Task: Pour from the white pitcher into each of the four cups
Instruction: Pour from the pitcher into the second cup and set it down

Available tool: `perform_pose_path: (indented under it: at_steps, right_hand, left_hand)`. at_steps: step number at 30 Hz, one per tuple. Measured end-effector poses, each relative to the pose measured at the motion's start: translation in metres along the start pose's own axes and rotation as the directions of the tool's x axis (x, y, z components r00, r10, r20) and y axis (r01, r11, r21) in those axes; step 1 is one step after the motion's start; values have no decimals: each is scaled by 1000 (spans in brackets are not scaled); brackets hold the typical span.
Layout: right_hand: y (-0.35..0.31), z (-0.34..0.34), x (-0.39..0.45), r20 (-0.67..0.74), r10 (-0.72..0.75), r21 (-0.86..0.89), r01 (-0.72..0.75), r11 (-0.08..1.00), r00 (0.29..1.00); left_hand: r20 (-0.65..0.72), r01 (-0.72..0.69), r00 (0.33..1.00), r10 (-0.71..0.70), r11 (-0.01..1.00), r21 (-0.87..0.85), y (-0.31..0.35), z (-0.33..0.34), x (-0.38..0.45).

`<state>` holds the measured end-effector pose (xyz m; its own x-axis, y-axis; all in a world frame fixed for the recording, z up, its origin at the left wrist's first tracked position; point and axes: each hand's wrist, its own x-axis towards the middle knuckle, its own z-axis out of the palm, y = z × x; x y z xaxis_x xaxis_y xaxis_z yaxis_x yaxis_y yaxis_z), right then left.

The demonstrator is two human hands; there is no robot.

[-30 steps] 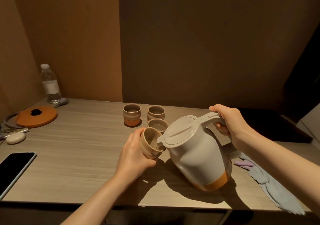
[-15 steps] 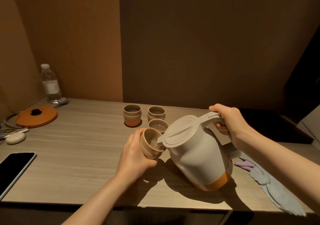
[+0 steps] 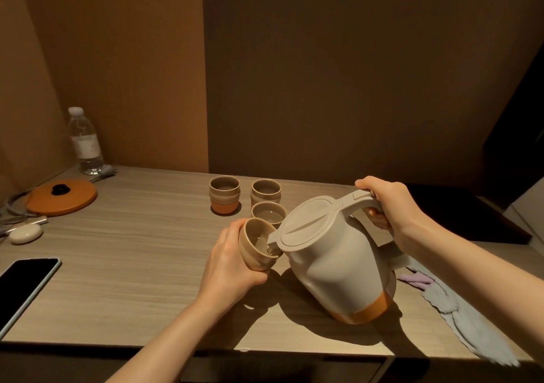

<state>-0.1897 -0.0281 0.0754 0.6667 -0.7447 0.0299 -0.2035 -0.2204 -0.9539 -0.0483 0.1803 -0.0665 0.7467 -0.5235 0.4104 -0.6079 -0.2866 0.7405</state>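
On wood-grain table (image 3: pixel 117 265) | left hand (image 3: pixel 232 267) grip wraps ribbed cup (image 3: pixel 256 248) | right hand (image 3: pixel 391 206) clasps smooth pitcher (image 3: pixel 332 265) handle

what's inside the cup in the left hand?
The pitcher spout dips over the rim of the tilted cup in the left hand. A little clear liquid shows inside; the spout hides part of the bottom.

Feed is dim, warm amber cast throughout. I read the light as coming from above and behind-left: the white pitcher (image 3: pixel 332 267) throws a hard dark shadow rightward and toward me across the worktop (image 3: pixel 123 267). Upper walls fall off to near black. Wide-angle bowing at the edges. The cloth (image 3: pixel 471 326) at lower right looks soft, slightly smeared.
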Motion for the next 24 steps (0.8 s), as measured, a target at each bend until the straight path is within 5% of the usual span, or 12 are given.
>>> perform_pose_path:
  at_steps: [24]
  right_hand:
    - [-1, 0, -1, -3, -3, 7, 3, 1000, 1000]
  left_hand:
    - [-5, 12, 1000, -12, 999, -41, -1, 4, -1]
